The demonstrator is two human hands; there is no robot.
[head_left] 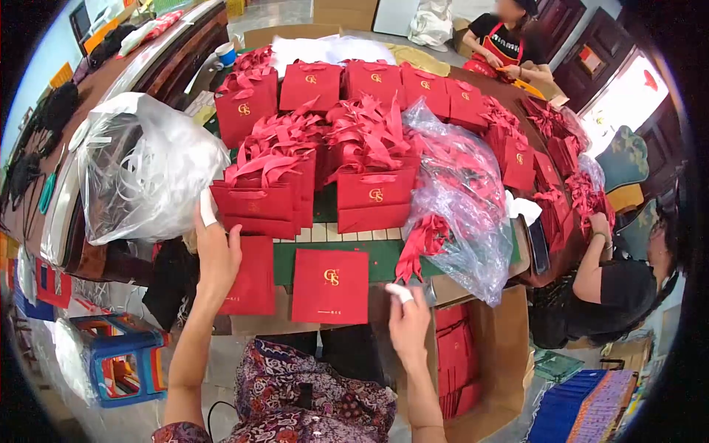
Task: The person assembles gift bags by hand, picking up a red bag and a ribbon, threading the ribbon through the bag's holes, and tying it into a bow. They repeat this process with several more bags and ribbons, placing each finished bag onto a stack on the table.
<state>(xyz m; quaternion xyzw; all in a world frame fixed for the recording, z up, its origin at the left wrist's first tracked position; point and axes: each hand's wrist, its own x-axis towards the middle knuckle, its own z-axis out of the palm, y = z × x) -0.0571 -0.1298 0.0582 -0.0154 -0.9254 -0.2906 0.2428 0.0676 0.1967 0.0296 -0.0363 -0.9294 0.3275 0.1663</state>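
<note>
My left hand is open, its index finger in a white finger cover and its thumb apart. It reaches up beside a stack of red paper gift bags with ribbon handles. Below the stack, a flat red bag lies partly behind that hand. Another flat red bag with a gold logo lies in front of me at the table edge. My right hand is open with loosely bent fingers, one in a white cover, just below a hanging bunch of red ribbons.
A clear plastic bag of red ribbons lies right; a bag of white strips lies left. Rows of finished red bags stand behind. An open carton holds red bags below. Two people work at the right and far side.
</note>
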